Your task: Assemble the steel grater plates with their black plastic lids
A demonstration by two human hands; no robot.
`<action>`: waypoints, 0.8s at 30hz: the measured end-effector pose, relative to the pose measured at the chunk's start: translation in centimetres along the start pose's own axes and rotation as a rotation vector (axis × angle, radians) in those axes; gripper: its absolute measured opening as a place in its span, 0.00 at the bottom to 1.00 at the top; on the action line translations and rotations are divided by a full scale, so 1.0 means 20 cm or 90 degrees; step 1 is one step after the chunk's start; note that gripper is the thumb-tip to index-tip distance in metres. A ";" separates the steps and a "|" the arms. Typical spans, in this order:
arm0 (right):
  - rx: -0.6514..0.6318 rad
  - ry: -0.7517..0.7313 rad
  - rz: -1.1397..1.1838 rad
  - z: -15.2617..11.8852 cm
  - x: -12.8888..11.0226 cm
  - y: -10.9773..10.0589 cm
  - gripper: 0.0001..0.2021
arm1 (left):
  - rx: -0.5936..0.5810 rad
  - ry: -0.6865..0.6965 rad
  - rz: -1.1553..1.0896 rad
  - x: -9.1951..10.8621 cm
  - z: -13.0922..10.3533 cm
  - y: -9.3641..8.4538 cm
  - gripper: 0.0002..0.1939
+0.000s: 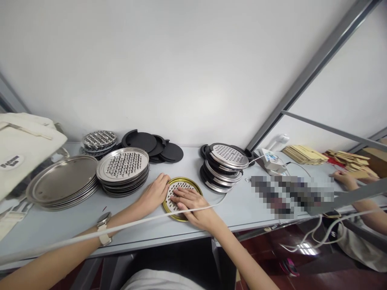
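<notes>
A round plate with a gold rim (197, 186) lies on the table in front of me, and a perforated metal grater disc (174, 206) sits inside it. My left hand (155, 194) is closed at the plate's left edge, its fingers curled against the rim. My right hand (193, 204) rests flat on the disc with the fingers stretched out. Left of the plate stands a stack of silver plates topped by a grater disc (123, 164). To the right is a pile of black round holders with grater discs (228, 155).
Plain metal trays (65, 179) are stacked at the left beside a cream bag (27, 145). Black round covers (142, 146) and small grater discs (99, 139) lie behind. A white cable (133, 224) crosses in front of my hands. Another person's hand (346, 179) is at far right.
</notes>
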State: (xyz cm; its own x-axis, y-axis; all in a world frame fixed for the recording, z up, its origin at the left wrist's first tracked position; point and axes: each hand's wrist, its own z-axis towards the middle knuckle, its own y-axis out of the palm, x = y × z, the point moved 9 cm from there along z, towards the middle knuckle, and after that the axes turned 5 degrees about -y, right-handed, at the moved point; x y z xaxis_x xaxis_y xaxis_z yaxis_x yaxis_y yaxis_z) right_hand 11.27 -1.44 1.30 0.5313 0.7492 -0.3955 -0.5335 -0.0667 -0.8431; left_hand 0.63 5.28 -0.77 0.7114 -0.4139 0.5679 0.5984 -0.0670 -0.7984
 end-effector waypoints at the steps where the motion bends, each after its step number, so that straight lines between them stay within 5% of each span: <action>1: 0.000 0.001 0.000 0.00 0.00 0.00 0.17 | -0.001 0.001 0.001 0.00 0.00 0.00 0.09; 14: -0.011 -0.019 0.027 -0.01 -0.01 0.00 0.19 | 0.007 -0.013 0.003 -0.01 0.00 -0.01 0.08; 17: 0.078 0.006 0.042 -0.01 0.04 -0.05 0.19 | 0.008 -0.010 0.002 0.00 0.00 -0.01 0.09; 21: 0.282 0.189 0.013 -0.09 0.24 -0.16 0.16 | 0.001 -0.033 -0.008 0.01 -0.01 -0.02 0.11; 24: 0.282 0.244 0.010 -0.11 0.31 -0.13 0.21 | 0.001 -0.041 -0.016 0.01 -0.01 -0.02 0.13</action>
State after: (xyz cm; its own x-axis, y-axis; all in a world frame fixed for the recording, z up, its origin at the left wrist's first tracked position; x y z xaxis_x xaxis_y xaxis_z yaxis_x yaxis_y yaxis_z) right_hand 17.40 1.96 0.20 0.6772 0.4529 -0.5799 -0.7237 0.2677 -0.6361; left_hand 0.53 5.00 -0.44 0.7187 -0.3527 0.5993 0.6164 -0.0757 -0.7838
